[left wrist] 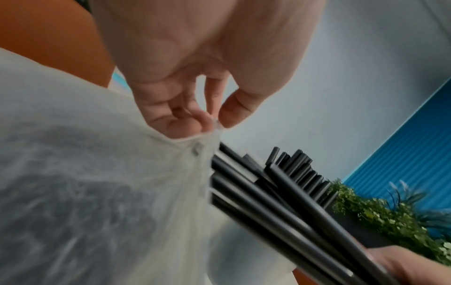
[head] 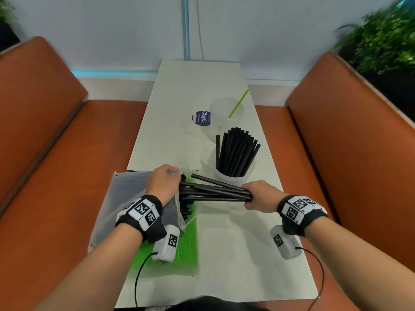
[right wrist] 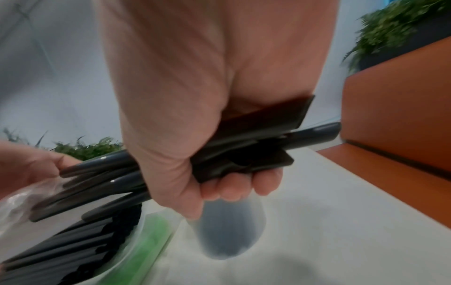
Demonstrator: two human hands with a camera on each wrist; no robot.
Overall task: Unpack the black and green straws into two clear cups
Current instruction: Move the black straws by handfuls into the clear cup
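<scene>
While your right hand (head: 258,195) clamps the black straws (head: 215,191) and left fingers (left wrist: 195,119) pinch the bag (head: 132,198), loose straws may slip out.

- A café or restaurant booth is suggested.
- A narrow white table (head: 186,90) is set between two orange upholstered benches (head: 40,113), end-on to a pale wall (head: 112,30).
- Leafy planters (head: 386,41) are placed behind the seat backs.
- Clear drink cups (head: 226,113) and bulk straws (head: 235,151) are seen on the table.
</scene>
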